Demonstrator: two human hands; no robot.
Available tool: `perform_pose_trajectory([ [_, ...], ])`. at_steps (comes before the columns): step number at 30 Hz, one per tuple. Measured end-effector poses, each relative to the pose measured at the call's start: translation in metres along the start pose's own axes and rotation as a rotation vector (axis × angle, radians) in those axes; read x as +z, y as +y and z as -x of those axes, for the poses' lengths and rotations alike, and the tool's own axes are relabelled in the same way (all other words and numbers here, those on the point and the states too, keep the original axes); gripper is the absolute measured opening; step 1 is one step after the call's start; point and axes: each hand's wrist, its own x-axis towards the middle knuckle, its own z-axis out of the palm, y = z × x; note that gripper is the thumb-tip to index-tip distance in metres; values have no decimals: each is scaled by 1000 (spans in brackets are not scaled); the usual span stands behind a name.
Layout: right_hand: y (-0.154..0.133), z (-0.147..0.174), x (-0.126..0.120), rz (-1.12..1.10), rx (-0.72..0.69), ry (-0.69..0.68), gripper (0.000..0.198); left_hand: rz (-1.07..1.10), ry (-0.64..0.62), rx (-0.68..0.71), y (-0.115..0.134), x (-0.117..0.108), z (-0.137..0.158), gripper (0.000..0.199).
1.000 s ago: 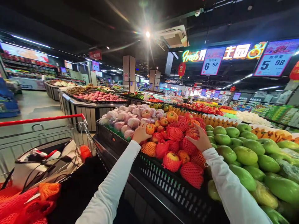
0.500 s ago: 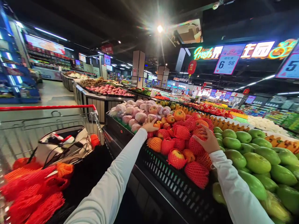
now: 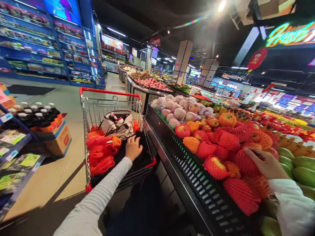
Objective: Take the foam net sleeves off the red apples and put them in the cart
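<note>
Within the black plastic crate (image 3: 209, 188), a rounded, red foam-netted apple (image 3: 246, 163) is nested beside the nearer, loosely spread right hand (image 3: 268, 161), toward the crate's slotted side. Left of the crate, the left hand (image 3: 133, 149) is held curled above a wire shopping cart (image 3: 110, 92); its grip cannot be told.

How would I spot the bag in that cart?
Find the red-railed shopping cart beside the black fruit crate. Inside, beyond the left hand, sits a bag. Its pale sides and dark rim stand out against the red netting.
</note>
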Motion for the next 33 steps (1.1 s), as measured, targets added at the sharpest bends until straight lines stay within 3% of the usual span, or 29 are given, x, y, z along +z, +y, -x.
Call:
perform_pose_trajectory([
  [3,2,0,0,33,38,-28,65,-201,-14,-250,-77,9,5,65],
  [6,3,-2,-1,43,50,-48,64,-296,35,-342,-130,-1,-1,93],
  [8,3,-3,-2,48,58,-52,63,-368,-1,-375,-156,-11,-7,107],
  [10,4,-4,-2,56,67,-55,62,-462,-109,-413,-176,-17,-13,108],
  [12,6,-5,-2,62,60,-55,59,-524,-218,-421,-187,-20,-15,88],
  [14,8,-6,-2,56,37,-59,56,-523,-278,-394,-190,-20,-11,60],
  [16,10,-6,-2,59,30,-66,55,-482,-303,-368,-185,-20,-5,47],
  [19,11,-6,-2,82,47,-76,57,-460,-306,-383,-173,-23,5,46],
  [25,7,-6,-1,74,46,-58,52,-425,-151,-411,-149,-42,3,53],
  [28,1,-5,0,92,58,-46,51,-360,-159,-399,-139,-50,-3,60],
  [33,-14,2,-2,82,47,-55,54,-292,-208,-282,-120,-48,-8,49],
])
